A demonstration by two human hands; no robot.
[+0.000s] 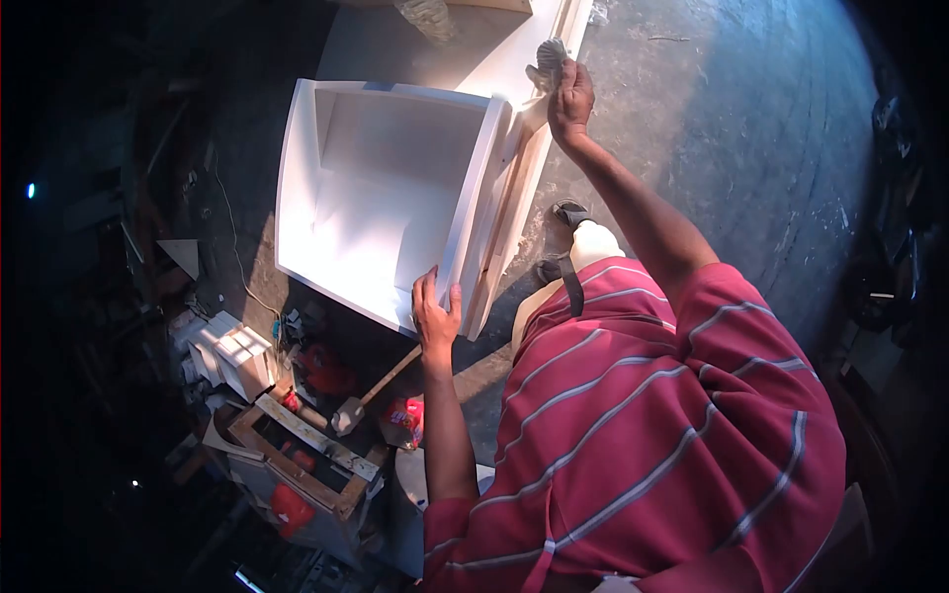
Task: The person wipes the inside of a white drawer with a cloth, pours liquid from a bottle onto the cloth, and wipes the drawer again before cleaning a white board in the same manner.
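Observation:
A white wooden box (381, 183) with an open top and gently curved edges rests on a pale wooden work surface (539, 168). My left hand (435, 316) holds the near right corner of the box, fingers over the side panel and thumb apart on its outer side. Beyond the box, my right hand (571, 104) is closed around a crumpled whitish cloth (550, 64) at the right edge of the surface. Part of that cloth is hidden by my fingers.
Another crumpled pale wad (427, 18) lies at the far end. Below left are a wooden frame (297, 450), a mallet-like tool (351, 415), stacked white pieces (232, 346) and a red bag (403, 420). A cord (235, 227) crosses the floor. Concrete floor (712, 128) extends rightward.

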